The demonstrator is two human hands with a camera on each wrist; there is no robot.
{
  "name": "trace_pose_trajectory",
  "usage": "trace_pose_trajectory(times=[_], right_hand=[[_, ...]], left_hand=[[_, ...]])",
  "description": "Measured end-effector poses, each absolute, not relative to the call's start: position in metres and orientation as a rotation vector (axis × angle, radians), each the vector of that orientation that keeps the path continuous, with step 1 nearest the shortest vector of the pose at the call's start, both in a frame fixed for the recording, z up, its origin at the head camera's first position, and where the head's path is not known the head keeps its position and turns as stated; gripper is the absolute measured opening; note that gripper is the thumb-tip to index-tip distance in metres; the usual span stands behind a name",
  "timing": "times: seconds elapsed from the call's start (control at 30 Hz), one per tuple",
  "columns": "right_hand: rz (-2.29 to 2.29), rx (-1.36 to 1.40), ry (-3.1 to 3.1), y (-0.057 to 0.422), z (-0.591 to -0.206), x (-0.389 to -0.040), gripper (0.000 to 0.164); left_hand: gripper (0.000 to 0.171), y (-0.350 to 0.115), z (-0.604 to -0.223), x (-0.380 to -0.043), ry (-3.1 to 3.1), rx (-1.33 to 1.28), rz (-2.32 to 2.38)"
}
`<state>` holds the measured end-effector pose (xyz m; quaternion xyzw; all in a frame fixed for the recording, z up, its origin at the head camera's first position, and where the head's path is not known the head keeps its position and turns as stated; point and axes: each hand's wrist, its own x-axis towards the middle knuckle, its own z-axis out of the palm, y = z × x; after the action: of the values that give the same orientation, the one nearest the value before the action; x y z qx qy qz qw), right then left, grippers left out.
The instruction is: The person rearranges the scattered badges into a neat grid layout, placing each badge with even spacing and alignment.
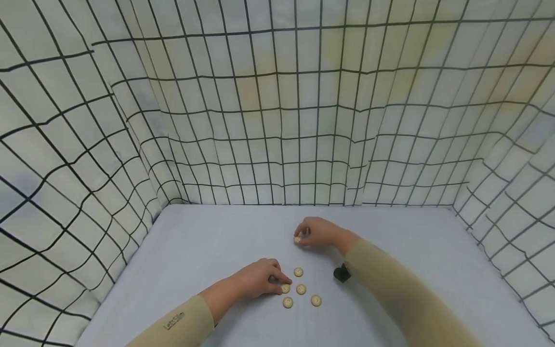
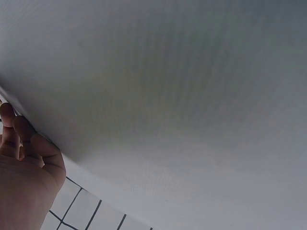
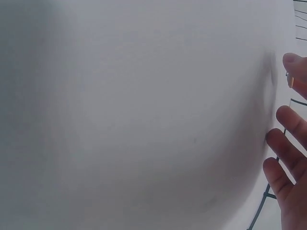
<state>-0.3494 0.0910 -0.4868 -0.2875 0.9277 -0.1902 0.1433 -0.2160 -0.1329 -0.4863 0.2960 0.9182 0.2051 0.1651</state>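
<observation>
My right hand [image 1: 320,232] is at the far part of the white table, pinching a round beige button [image 1: 297,239] between thumb and forefinger. In the right wrist view that button [image 3: 290,81] shows only as a thin edge, and the other fingers [image 3: 287,146] are spread. Nearer the front, my left hand [image 1: 262,278] has thumb and forefinger around another beige button [image 1: 285,288], which lies at the table surface. The left wrist view shows the curled fingers of the left hand [image 2: 31,167], but not the button. Close by lie several loose buttons, among them one button [image 1: 301,289] just right of the left hand.
A small black object [image 1: 341,273] sits beside the right sleeve, partly hidden by it. The white tabletop [image 1: 208,241] is bounded at the back and sides by pale walls [image 1: 256,159] with a black grid.
</observation>
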Motion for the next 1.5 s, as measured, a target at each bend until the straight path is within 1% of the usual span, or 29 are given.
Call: trace_pose_trajectory(times=[0.17,0.5,0.87,1.5], right_hand=[[-0.532,-0.786,2.703,0.087,-0.491,-0.355,0.011],[-0.528,-0.785,2.733,0.084,-0.499,-0.361,0.010],[-0.532,-0.807,2.736,0.085,-0.499,-0.361,0.021],[-0.649,-0.731,2.689,0.096,-0.488,-0.354,0.029]], left_hand=[[0.031,-0.133,-0.486,-0.216,2.609,0.843,0.590],[0.031,-0.134,-0.487,-0.217,2.606,0.849,0.597],[0.031,-0.133,-0.484,-0.216,2.597,0.839,0.630],[0.030,-0.134,-0.490,-0.219,2.585,0.850,0.642]])
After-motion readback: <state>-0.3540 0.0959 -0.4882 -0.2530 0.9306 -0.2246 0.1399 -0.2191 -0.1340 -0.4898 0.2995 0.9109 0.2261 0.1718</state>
